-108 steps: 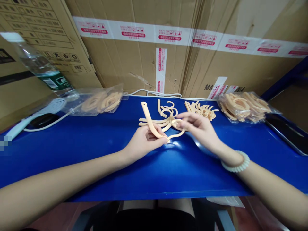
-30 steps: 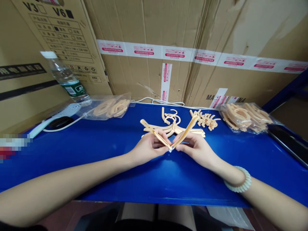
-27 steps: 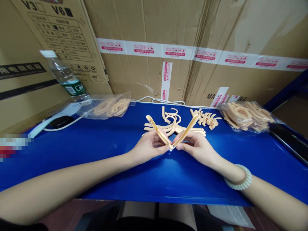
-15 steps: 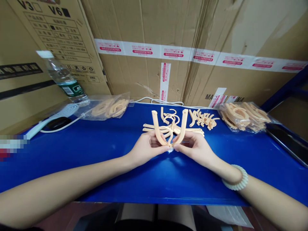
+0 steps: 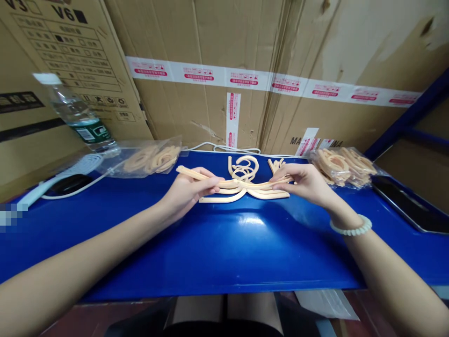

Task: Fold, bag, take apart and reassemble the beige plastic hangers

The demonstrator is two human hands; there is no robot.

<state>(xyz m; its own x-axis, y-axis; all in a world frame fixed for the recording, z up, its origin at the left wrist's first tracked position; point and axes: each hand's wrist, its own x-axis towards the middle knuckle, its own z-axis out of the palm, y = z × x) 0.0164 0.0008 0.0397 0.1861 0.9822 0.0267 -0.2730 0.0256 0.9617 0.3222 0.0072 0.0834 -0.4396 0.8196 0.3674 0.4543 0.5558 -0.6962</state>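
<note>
A peach-coloured folding clothes hanger (image 5: 235, 184) is spread wide between my two hands, its arms stretched out to either side. My left hand (image 5: 187, 191) is closed around the left arm of this hanger, and the arm's end sticks out past my fingers. On the other side my right hand (image 5: 307, 183) pinches the right arm between thumb and fingers. More spread folding hangers (image 5: 221, 200) lie on the blue table just beneath and behind the held one. Several hook shapes (image 5: 250, 161) point toward the back. Small loose peach pieces (image 5: 275, 164) are partly hidden behind my right hand.
Clear bags of peach parts lie at the left (image 5: 150, 159) and right (image 5: 345, 164). A water bottle (image 5: 84, 119) leans at the left, near a pale blue slotted object (image 5: 79, 166). A dark phone-like slab (image 5: 410, 203) is at the right. Cardboard (image 5: 206, 107) stands behind the blue table (image 5: 217, 252).
Both hands have moved apart and away from me. The hanger's arms, raised in a U before, are now spread out nearly flat. The view has shifted slightly.
</note>
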